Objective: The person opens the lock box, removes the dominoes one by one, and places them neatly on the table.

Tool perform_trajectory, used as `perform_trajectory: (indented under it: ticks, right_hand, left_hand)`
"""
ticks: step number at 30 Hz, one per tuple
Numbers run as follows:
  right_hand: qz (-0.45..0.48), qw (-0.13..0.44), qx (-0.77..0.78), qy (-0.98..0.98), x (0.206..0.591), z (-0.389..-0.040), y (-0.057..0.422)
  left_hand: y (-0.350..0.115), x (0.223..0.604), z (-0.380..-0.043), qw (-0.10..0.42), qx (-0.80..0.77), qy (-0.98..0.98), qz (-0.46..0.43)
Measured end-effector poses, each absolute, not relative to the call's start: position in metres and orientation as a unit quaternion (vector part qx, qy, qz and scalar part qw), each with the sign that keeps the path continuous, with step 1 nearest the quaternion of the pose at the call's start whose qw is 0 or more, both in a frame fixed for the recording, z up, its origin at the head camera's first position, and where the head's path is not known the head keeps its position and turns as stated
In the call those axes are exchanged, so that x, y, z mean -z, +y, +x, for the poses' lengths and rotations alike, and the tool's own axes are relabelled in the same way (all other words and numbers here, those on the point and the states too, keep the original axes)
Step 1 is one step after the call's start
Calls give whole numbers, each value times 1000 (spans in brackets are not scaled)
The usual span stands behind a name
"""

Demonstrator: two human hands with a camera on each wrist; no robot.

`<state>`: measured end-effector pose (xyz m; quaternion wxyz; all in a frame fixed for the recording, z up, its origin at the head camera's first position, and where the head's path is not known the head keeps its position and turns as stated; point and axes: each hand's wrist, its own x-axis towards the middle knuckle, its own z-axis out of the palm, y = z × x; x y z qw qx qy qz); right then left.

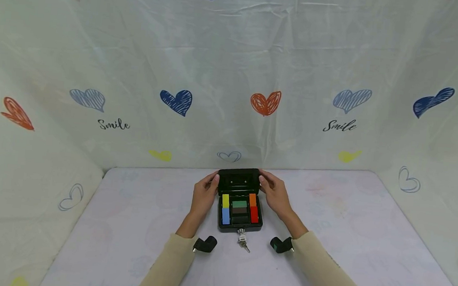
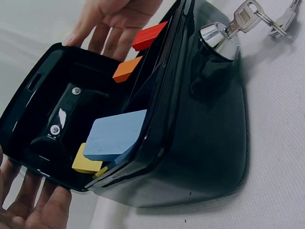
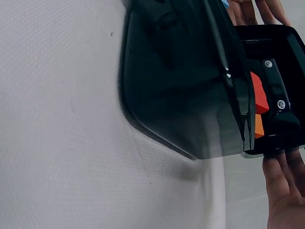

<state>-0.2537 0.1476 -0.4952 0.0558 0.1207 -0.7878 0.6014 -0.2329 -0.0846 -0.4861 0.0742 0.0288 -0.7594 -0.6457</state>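
A small black cash box [image 1: 225,228] stands on the table with its lid [image 1: 239,176] raised at the back. My left hand [image 1: 202,199] holds the lid's left edge, and my right hand [image 1: 276,196] holds its right edge near the top corner. Inside on the left lie a yellow block [image 1: 225,201] and a light blue block [image 1: 225,216]. An orange block [image 1: 252,200] and a red block [image 1: 254,214] line the right side. Between them sit a green block [image 1: 239,204] and a dark brown one [image 1: 240,210]. A key [image 2: 244,17] sticks out of the front lock.
A second key [image 1: 243,244] hangs from the ring in front of the box. The white table [image 1: 156,227] is bounded by a pale curtain [image 1: 219,69] printed with hearts. Black wrist mounts [image 1: 206,244] project inward from both sleeves.
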Motion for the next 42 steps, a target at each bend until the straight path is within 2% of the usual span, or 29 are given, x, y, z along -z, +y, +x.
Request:
perform_trajectory:
  ticks: [15, 25, 42]
  right_hand:
    - [107, 43, -593, -797, 489, -248, 145]
    - [95, 27, -577, -811, 502, -253, 150]
    - [108, -25, -544, -831, 511, -244, 157]
  left_hand:
    - [-85, 488, -232, 55, 653, -754, 36]
    - [-90, 491, -231, 35, 651, -758, 26]
    - [-102, 501, -217, -17, 641, -766, -47]
